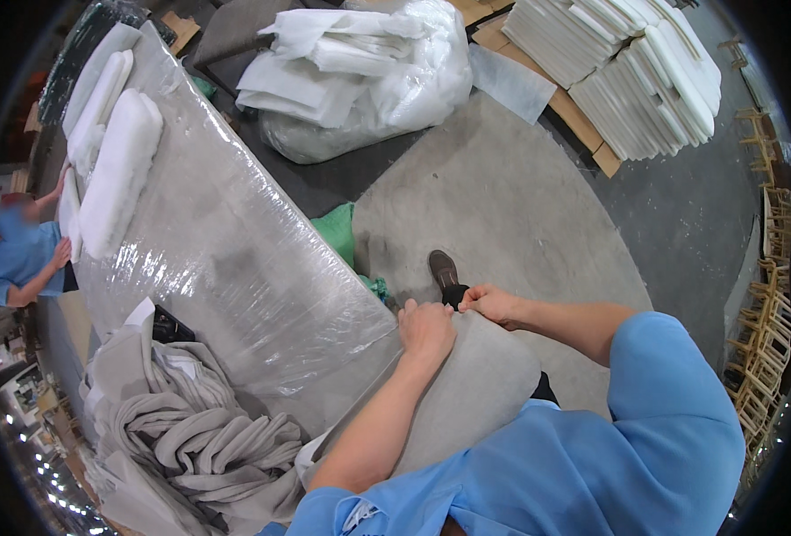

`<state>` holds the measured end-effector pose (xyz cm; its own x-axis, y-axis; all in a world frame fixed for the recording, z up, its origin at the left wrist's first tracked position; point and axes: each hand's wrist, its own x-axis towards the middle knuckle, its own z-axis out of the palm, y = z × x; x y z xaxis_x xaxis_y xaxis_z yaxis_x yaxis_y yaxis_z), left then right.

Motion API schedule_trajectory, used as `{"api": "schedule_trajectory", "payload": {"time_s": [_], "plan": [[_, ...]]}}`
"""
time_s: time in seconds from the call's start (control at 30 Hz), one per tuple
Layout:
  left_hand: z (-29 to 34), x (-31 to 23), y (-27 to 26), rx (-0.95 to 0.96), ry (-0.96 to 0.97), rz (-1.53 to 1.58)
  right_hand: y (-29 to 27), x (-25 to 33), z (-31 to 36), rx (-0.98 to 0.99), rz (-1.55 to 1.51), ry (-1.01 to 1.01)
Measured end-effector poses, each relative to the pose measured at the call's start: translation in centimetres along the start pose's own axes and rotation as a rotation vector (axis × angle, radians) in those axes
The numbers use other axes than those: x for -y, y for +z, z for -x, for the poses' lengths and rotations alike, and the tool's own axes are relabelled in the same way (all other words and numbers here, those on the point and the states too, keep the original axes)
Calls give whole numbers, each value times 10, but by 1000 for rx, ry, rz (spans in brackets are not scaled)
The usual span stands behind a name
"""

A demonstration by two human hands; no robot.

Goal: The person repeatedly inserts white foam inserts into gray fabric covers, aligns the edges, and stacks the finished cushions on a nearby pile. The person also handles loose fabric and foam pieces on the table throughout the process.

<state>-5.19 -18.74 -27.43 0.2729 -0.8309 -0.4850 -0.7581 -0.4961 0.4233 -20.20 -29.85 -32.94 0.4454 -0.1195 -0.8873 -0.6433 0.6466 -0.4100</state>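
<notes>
A piece of light grey fabric point(480, 371), perhaps a cushion cover, stretches up from my lap beside the table corner. My left hand point(427, 332) has its fingers closed on the fabric's far edge. Close by on the right, my right hand point(492, 305) pinches the same edge between thumb and fingers. Some of the fabric lies hidden behind my left forearm. Left of that forearm, a heap of crumpled grey fabric point(199, 438) rests on the plastic-wrapped table point(235, 259). A small black object point(172, 325) sits at the far side of this heap.
White padding pieces point(123, 174) lie at the table's far left, where a co-worker point(25, 255) touches them. Behind the table stands a plastic-wrapped bundle of white padding point(360, 80). White foam slabs point(641, 80) are stacked at far right. A green bag point(335, 234) is under the table edge.
</notes>
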Motion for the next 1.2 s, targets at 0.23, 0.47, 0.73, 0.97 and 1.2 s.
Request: {"api": "schedule_trajectory", "payload": {"time_s": [0.23, 0.47, 0.73, 0.97, 1.2], "plan": [[-8, 5, 3, 67, -10, -22, 1, -6, -7, 169, -249, 174], [-11, 4, -1, 205, 2, -91, 27, -51, 4, 266, -776, 278], [29, -15, -59, 190, 198, 402, 28, -65, 8, 18, -630, -110], [40, -11, -25, 138, 301, 513, 41, -35, 36, 254, -1067, -213], [22, -12, -19, 149, 204, 663, 55, -50, 8, 501, -1353, -116]]}}
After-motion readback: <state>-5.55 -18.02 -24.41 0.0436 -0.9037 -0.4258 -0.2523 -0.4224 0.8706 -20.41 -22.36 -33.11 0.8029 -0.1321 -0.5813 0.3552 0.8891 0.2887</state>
